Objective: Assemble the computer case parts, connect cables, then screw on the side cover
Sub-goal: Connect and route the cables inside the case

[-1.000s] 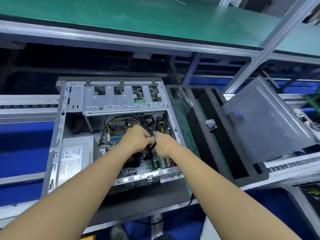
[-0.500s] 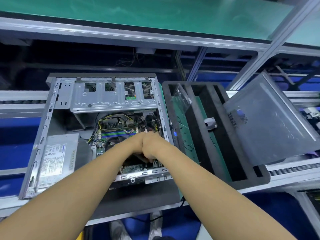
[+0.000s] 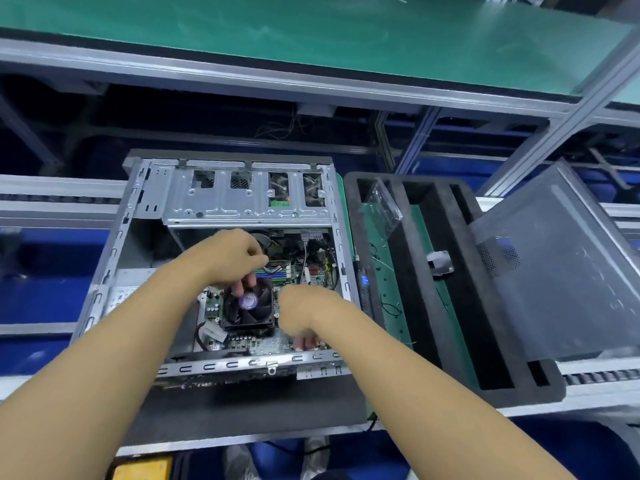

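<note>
The open computer case [image 3: 114,244] lies on its side in the middle of the head view, with the motherboard [image 3: 270,344] and a black CPU fan [image 3: 258,315] showing inside. My left hand [image 3: 232,261] hovers over the fan with curled fingers, its fingertips touching the fan's top, and a black cable [image 3: 264,240] loops out beside the thumb. Just to the right, my right hand [image 3: 301,315] is balled with its fingertips down on the board's near edge; anything it holds is hidden. The grey side cover [image 3: 561,271] leans at the far right.
A black foam tray [image 3: 450,341] stands right of the case, holding a clear plastic piece [image 3: 381,209] and a small grey part [image 3: 440,263]. A tool with a blue display [image 3: 364,284] lies between case and tray. A green shelf [image 3: 311,39] overhangs the back.
My hands, pressed together over one cable earlier, have parted: the left moved up over the fan, the right down to the board's near edge. The fan is now uncovered.
</note>
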